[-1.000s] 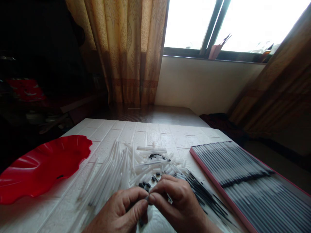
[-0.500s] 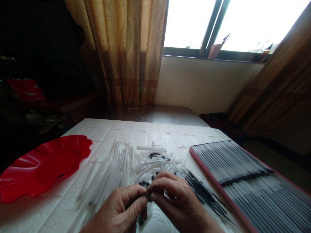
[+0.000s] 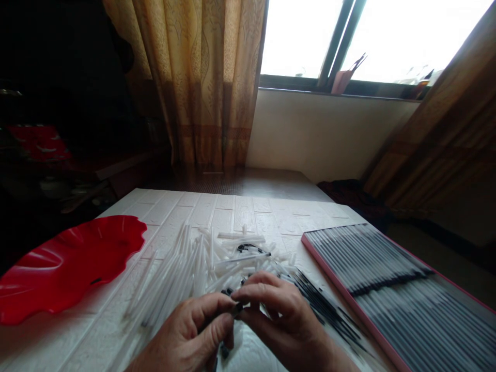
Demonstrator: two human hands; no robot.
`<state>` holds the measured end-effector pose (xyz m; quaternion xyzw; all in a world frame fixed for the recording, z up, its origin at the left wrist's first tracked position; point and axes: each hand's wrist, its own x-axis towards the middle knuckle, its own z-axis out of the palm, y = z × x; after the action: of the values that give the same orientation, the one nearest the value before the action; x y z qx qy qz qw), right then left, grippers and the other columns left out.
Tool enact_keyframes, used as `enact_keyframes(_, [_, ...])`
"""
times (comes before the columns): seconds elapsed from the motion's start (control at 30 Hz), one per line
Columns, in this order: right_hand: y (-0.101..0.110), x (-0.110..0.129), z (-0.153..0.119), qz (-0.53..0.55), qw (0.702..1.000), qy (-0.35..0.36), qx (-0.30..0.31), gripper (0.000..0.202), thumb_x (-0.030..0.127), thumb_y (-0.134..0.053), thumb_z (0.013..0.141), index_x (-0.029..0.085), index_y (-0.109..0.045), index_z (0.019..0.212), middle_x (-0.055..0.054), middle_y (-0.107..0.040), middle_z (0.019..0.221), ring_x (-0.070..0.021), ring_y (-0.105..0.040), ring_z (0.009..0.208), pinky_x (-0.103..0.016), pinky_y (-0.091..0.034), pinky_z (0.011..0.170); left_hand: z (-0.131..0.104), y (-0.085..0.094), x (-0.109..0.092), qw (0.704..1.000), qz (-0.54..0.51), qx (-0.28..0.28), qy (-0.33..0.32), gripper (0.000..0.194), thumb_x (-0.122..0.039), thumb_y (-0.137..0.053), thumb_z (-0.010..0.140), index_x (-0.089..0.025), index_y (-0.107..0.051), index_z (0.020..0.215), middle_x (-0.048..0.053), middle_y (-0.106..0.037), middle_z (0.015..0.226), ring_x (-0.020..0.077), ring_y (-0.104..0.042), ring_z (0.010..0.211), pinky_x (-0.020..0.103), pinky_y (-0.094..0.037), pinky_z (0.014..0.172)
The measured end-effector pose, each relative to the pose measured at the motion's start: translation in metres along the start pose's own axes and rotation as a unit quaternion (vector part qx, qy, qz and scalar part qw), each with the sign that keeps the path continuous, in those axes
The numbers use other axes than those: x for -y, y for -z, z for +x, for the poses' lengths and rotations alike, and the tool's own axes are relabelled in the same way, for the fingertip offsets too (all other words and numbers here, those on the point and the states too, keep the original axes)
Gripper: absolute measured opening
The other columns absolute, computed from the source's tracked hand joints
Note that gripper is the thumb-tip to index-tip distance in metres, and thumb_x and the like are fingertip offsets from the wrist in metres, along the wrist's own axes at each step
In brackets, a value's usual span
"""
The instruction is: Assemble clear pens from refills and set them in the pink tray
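Observation:
Between the fingertips of both hands is a small black pen part (image 3: 237, 309), partly hidden by the fingers. My left hand (image 3: 199, 328) pinches it from the left, thumb against forefinger. From the right, my right hand (image 3: 277, 312) has its thumb and forefinger closed at the same piece. Beyond the left hand lies a loose pile of clear white pen barrels (image 3: 170, 279). Small black pieces (image 3: 227, 293) lie just behind the fingertips. Thin black pen refills (image 3: 321, 305) are heaped beside the right hand.
A red scalloped plate (image 3: 73, 258) stands at the left, with a small black piece in it. At the right, a pink-edged tray (image 3: 327, 268) holds rows of pens. All are on a white brick-patterned tabletop (image 3: 163, 206). A dark surface (image 3: 279, 181) adjoins its far edge.
The right fingertips have shifted slightly and parted a little from the left ones, so more of the small black pen part shows. The other things have stayed in place.

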<state>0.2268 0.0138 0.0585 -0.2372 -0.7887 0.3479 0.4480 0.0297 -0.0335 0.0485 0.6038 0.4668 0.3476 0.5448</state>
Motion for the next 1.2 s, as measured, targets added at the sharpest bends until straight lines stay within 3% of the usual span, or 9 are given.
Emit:
enact_keyframes(0.17, [-0.005,0.0,0.0,-0.003,1.0,-0.02,0.006,0.012,0.015,-0.066,0.087,0.02,-0.078,0.087,-0.002,-0.066,0.074,-0.013,-0.063,0.064,-0.021,-0.049,0.059,0.001,-0.001,0.007,0.999,-0.037,-0.007,0.007,0.051,-0.068,-0.059,0.088,-0.018,-0.07,0.087,-0.002,-0.055,0.066,0.0108,-0.047,0.056,0.02,-0.039,0.054])
enact_keyframes(0.27, [0.001,-0.001,-0.001,-0.016,0.999,-0.032,0.0,0.012,0.02,-0.066,0.088,0.018,-0.076,0.093,-0.003,-0.069,0.076,-0.0141,-0.064,0.066,-0.022,-0.05,0.062,0.002,-0.002,0.003,0.995,-0.095,-0.023,0.012,0.047,-0.065,-0.067,0.085,-0.018,-0.071,0.086,-0.002,-0.056,0.064,0.0088,-0.047,0.052,0.018,-0.037,0.05])
enact_keyframes(0.37, [0.012,-0.005,-0.001,-0.067,0.996,-0.056,-0.016,0.016,0.023,-0.058,0.093,0.017,-0.073,0.095,-0.004,-0.072,0.079,-0.0156,-0.067,0.071,-0.024,-0.05,0.067,0.002,0.0,-0.006,0.969,-0.218,-0.119,0.01,0.044,-0.061,-0.078,0.077,-0.02,-0.071,0.09,-0.002,-0.062,0.065,0.008,-0.05,0.045,0.017,-0.037,0.043])
enact_keyframes(0.5, [0.019,-0.014,-0.003,-0.189,0.975,-0.107,0.042,0.024,0.025,-0.055,0.095,0.019,-0.071,0.078,-0.002,-0.068,0.07,-0.0156,-0.063,0.064,-0.026,-0.043,0.061,0.005,0.006,-0.02,0.907,-0.299,-0.296,-0.027,0.039,-0.047,-0.089,0.067,-0.019,-0.068,0.085,0.001,-0.071,0.072,0.0166,-0.067,0.056,0.025,-0.055,0.054])
enact_keyframes(0.63, [0.015,-0.017,-0.006,-0.27,0.942,-0.165,0.107,0.014,0.023,-0.064,0.09,0.022,-0.072,0.078,-0.001,-0.07,0.075,-0.0161,-0.065,0.067,-0.026,-0.041,0.062,0.011,0.009,-0.023,0.869,-0.32,-0.378,0.016,0.031,-0.036,-0.085,0.07,-0.018,-0.067,0.087,0.006,-0.077,0.083,0.0199,-0.072,0.06,0.029,-0.059,0.055])
enact_keyframes(0.73, [0.011,-0.014,-0.008,-0.337,0.905,-0.199,0.168,0.001,0.024,-0.072,0.084,0.024,-0.073,0.084,-0.001,-0.073,0.084,-0.0196,-0.069,0.074,-0.028,-0.042,0.065,0.014,0.011,-0.019,0.861,-0.323,-0.391,0.023,0.035,-0.037,-0.085,0.067,-0.018,-0.065,0.089,0.008,-0.079,0.091,0.0205,-0.073,0.06,0.027,-0.057,0.049])
enact_keyframes(0.87, [0.009,-0.011,-0.007,-0.408,0.855,-0.22,0.231,0.006,0.017,-0.07,0.082,0.023,-0.071,0.083,-0.003,-0.073,0.094,-0.0243,-0.071,0.085,-0.03,-0.044,0.068,0.015,0.011,-0.013,0.866,-0.321,-0.383,0.024,0.047,-0.043,-0.089,0.061,-0.019,-0.063,0.092,0.008,-0.08,0.092,0.0206,-0.073,0.059,0.026,-0.056,0.046])
enact_keyframes(1.0, [0.006,-0.01,-0.005,-0.421,0.842,-0.221,0.255,0.012,0.013,-0.064,0.084,0.023,-0.07,0.088,-0.004,-0.072,0.101,-0.0244,-0.071,0.091,-0.029,-0.046,0.071,0.014,0.011,-0.012,0.87,-0.318,-0.376,0.023,0.044,-0.042,-0.087,0.066,-0.02,-0.062,0.094,0.007,-0.079,0.089,0.0217,-0.075,0.062,0.026,-0.057,0.048])
enact_keyframes(1.2, [0.005,-0.013,-0.007,-0.426,0.846,-0.212,0.241,0.017,0.008,-0.057,0.087,0.021,-0.067,0.092,-0.006,-0.072,0.102,-0.0239,-0.071,0.091,-0.028,-0.045,0.071,0.015,0.011,-0.014,0.864,-0.317,-0.39,0.039,0.059,-0.043,-0.095,0.049,-0.02,-0.063,0.093,0.006,-0.079,0.087,0.0222,-0.075,0.065,0.028,-0.061,0.054])
